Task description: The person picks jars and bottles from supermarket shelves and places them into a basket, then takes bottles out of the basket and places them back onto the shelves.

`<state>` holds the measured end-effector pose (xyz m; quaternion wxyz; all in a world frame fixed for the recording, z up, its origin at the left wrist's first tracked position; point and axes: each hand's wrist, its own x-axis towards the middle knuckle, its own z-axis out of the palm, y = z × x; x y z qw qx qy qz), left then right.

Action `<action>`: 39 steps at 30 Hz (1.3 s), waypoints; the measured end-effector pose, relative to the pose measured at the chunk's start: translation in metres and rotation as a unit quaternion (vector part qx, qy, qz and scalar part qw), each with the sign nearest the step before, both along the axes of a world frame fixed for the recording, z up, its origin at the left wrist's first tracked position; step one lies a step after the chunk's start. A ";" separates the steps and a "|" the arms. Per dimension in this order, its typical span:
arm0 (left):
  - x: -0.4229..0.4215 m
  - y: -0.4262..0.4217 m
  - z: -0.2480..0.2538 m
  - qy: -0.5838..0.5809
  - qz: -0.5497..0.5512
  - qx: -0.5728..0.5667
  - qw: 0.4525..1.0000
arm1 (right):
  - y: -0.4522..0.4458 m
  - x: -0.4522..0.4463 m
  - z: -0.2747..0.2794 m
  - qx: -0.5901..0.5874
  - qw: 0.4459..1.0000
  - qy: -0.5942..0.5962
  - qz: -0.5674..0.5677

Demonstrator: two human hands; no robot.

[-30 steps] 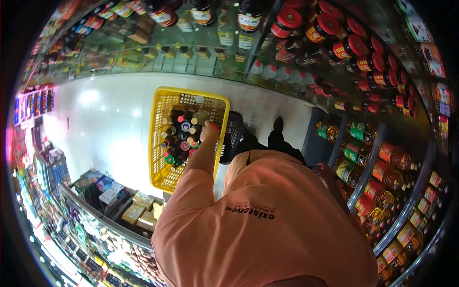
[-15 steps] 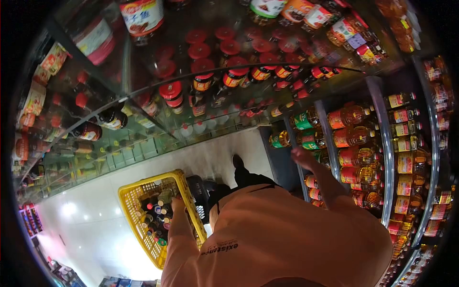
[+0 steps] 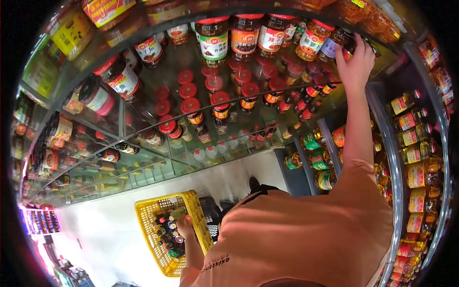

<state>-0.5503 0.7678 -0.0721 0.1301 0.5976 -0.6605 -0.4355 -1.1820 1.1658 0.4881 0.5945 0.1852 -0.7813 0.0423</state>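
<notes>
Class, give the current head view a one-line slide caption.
Left hand at the bottles in a yellow basket, right hand up at labelled jars.

Dim overall | floor (image 3: 107, 239) glaring white, lower left | pink-violet flare, left edge | strong fisheye curvature, black corners | fine detail soft, centre left

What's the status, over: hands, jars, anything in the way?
Right hand up at the jars. Left hand low, at bottles in the yellow basket. Both grips unclear. Nothing visibly blocking either hand.
</notes>
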 end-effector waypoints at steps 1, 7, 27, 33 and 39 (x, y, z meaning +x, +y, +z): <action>-0.001 0.007 0.004 0.005 -0.015 -0.078 0.997 | 0.006 -0.014 0.001 0.015 1.000 0.014 -0.013; -0.032 0.067 0.061 0.077 0.064 -0.039 0.994 | 0.017 -0.036 -0.003 0.015 0.999 0.022 0.029; -0.318 0.174 0.353 0.481 -0.210 0.034 0.851 | -0.042 0.097 -0.088 -0.147 0.277 -0.559 0.768; -0.313 0.153 0.406 0.368 -0.416 -0.060 0.829 | -0.101 0.137 -0.134 -0.058 0.105 -0.726 0.677; -0.268 0.135 0.395 0.282 -0.383 -0.177 0.861 | -0.147 0.168 -0.160 0.020 0.090 -0.738 0.669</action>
